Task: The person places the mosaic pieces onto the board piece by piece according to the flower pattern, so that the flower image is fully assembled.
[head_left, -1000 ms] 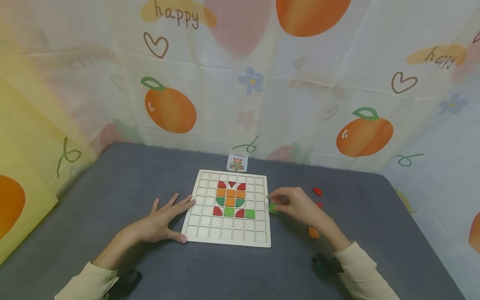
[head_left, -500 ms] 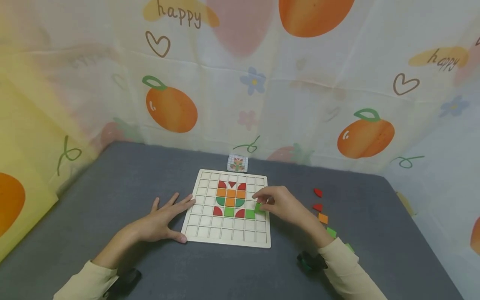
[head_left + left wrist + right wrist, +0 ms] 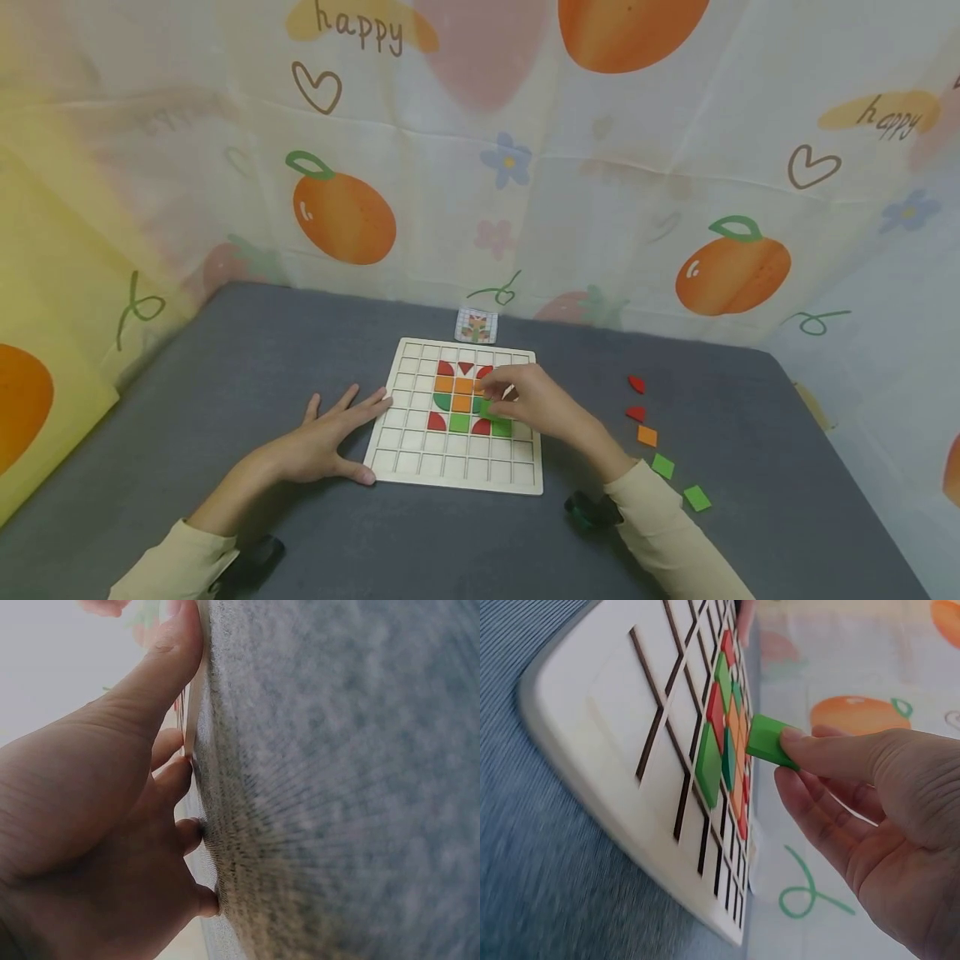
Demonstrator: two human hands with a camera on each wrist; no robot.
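Green square tile [image 3: 769, 741] sits pinched in my right hand [image 3: 536, 406], just above the wooden grid board [image 3: 457, 475]. My left hand [image 3: 322, 442] lies flat, fingers straight, touching the board's edge. "happy" [image 3: 358, 32] is printed on the cloth behind.

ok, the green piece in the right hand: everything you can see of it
The green piece is a small flat block, plain bright green, looking like painted wood, with squared edges. The right hand pinches one end between fingertips, so part is hidden. It is held tilted just above the wooden grid board, over the coloured pattern near its middle, not yet seated in a cell. Whether it touches the board cannot be told. The left hand rests against the board's left edge.
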